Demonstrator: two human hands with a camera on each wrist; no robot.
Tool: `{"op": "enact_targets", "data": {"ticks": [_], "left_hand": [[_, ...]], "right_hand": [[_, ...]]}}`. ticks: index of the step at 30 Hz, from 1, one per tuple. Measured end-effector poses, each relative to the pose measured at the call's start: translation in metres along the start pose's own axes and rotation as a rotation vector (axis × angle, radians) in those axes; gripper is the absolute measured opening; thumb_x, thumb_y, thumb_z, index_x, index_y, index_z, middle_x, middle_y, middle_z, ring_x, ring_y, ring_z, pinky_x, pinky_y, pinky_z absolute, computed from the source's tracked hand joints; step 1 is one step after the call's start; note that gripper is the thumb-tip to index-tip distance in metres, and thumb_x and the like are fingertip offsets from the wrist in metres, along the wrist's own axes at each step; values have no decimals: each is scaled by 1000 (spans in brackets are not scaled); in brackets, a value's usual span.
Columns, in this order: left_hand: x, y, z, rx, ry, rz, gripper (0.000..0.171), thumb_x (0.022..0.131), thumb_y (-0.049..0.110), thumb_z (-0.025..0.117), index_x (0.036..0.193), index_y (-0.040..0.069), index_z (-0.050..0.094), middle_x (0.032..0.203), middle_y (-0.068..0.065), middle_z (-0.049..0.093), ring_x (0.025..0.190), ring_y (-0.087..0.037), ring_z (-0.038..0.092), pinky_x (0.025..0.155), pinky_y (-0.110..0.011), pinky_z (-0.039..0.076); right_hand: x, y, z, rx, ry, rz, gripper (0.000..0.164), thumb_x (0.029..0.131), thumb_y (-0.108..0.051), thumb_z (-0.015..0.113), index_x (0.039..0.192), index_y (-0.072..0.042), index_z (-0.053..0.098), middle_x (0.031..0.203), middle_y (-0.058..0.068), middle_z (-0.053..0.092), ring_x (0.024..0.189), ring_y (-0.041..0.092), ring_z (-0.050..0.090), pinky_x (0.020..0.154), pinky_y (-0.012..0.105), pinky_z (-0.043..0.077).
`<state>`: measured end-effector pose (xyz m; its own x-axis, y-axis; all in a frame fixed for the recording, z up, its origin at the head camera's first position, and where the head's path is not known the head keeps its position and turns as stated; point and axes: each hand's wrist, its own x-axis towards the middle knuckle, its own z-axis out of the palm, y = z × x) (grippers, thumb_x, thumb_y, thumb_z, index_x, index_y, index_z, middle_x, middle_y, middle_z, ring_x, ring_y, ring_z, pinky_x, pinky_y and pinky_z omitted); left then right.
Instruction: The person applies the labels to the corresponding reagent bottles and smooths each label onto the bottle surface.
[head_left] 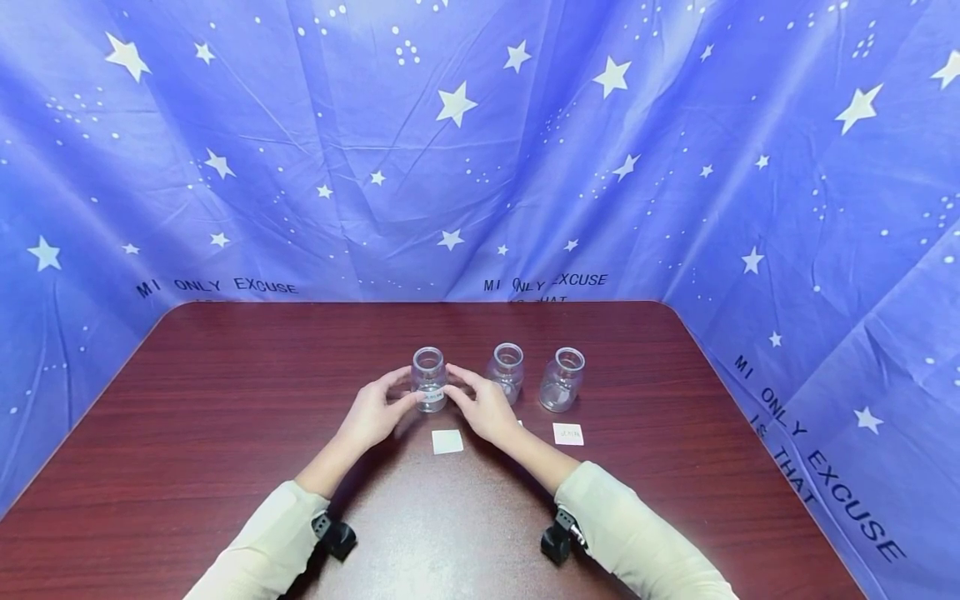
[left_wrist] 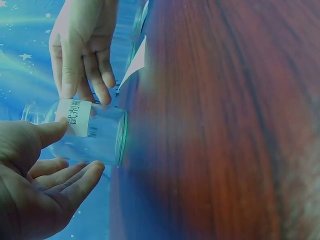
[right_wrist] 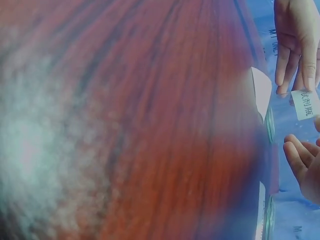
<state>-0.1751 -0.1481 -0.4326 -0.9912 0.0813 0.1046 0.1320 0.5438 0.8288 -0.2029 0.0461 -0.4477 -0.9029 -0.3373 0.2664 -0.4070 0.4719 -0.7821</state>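
Note:
A clear glass jar (head_left: 429, 375) stands upright on the table between both hands. On its front is a white label (left_wrist: 76, 117) with handwritten dark characters. The left hand (head_left: 377, 410) holds the jar from the left; its thumb presses the label while its fingers (left_wrist: 80, 185) lie along the jar's other side. From the right side, the right hand (head_left: 483, 407) reaches in with its thumb at the label's edge, its other fingers loosely extended beside the glass. In the right wrist view, the label (right_wrist: 305, 105) shows at the right edge, with most of the jar out of frame.
Two more clear jars stand to the right, one (head_left: 510, 367) partly behind the right hand, the other (head_left: 561, 383) farther right. A blank white paper square (head_left: 447, 442) lies before the held jar, and a paper square with writing (head_left: 567, 434) before the rightmost. Starry blue cloth (head_left: 480, 167) hangs behind.

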Motion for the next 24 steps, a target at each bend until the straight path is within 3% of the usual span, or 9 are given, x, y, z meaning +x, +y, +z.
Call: {"op": "enact_targets", "data": {"ticks": [3, 9, 14, 24], "left_hand": [[2, -1, 0, 23, -19, -30, 55, 85, 17, 68, 133, 0, 48, 120, -19, 63, 101, -30, 65, 89, -42, 51], [4, -4, 1, 53, -41, -76, 52, 85, 15, 67, 131, -1, 50, 116, -18, 65, 98, -28, 66, 82, -38, 53], [4, -6, 2, 45, -42, -66, 46, 84, 15, 68, 125, -1, 55, 116, -19, 64, 98, -28, 67, 77, -35, 54], [3, -5, -4, 61, -46, -58, 49, 85, 18, 67, 128, -1, 53, 114, -19, 65, 97, -28, 67, 84, -39, 52]], "right_hand": [[0, 1, 0, -13, 15, -15, 38, 91, -16, 60, 128, -6, 56, 113, 10, 68, 69, 12, 62, 61, 17, 49], [0, 0, 4, 19, -21, -21, 50, 85, -13, 67, 131, -2, 50, 112, 14, 68, 84, 21, 69, 69, 17, 53], [0, -1, 5, 26, -18, 1, 50, 84, -14, 68, 130, -2, 51, 110, 15, 68, 86, 22, 69, 72, 19, 54], [-1, 1, 3, 6, 14, -28, 43, 86, -7, 64, 127, -1, 54, 110, 15, 68, 85, 22, 70, 73, 21, 54]]}}
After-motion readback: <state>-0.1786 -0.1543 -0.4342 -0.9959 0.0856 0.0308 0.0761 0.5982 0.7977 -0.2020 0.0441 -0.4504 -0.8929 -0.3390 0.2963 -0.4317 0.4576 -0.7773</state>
